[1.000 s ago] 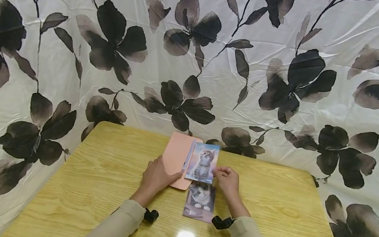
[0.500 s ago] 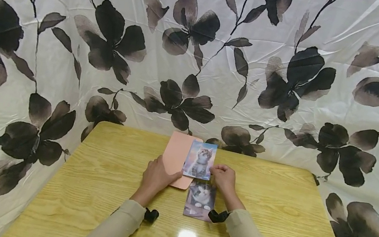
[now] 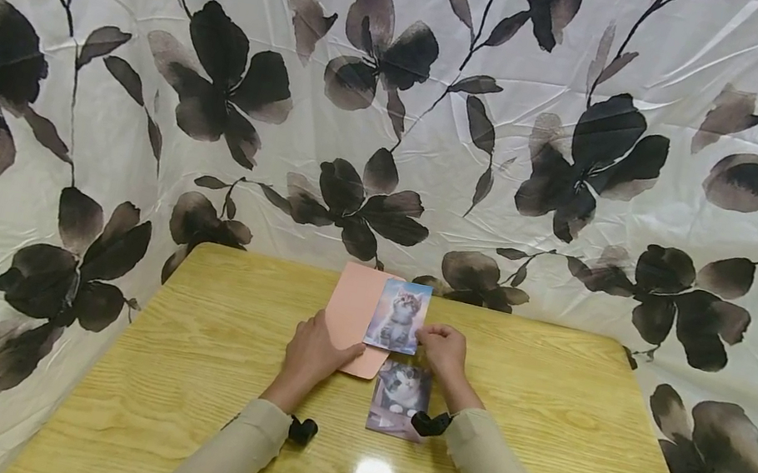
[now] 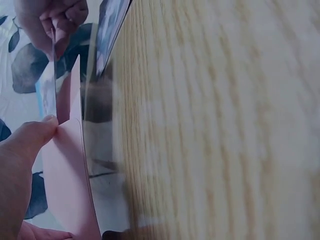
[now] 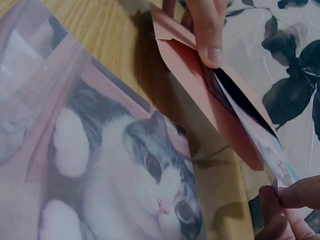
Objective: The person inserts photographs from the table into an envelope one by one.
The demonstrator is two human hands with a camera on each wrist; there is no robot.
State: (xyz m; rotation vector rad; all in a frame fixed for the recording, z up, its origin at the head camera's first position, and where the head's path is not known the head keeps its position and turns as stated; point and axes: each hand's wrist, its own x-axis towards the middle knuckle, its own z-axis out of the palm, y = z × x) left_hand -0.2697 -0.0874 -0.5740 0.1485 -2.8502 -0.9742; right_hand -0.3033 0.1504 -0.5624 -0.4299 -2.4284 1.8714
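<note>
My left hand (image 3: 313, 350) grips the near left part of a pink paper envelope (image 3: 350, 303), its thumb by the mouth. Between my right hand's (image 3: 445, 354) thumb and fingers the right edge of a kitten picture card (image 3: 399, 316) is pinched. In the right wrist view the envelope's mouth gapes, and the far end of the card (image 5: 267, 145) lies within it. The left wrist view shows the card edge-on, meeting the mouth beside the left thumb (image 4: 42, 131). A second cat picture card (image 3: 400, 401) lies flat on the table below the right wrist.
The yellow wood-grain table (image 3: 195, 373) spreads out on both sides of the hands. A white cloth with dark flowers (image 3: 486, 145) hangs behind it and at the sides. Black wrist cameras (image 3: 302, 430) sit at both cuffs.
The right hand has moved left, carrying the kitten card leftward and slightly up over the envelope. The left hand, the envelope and the second card have stayed in place.
</note>
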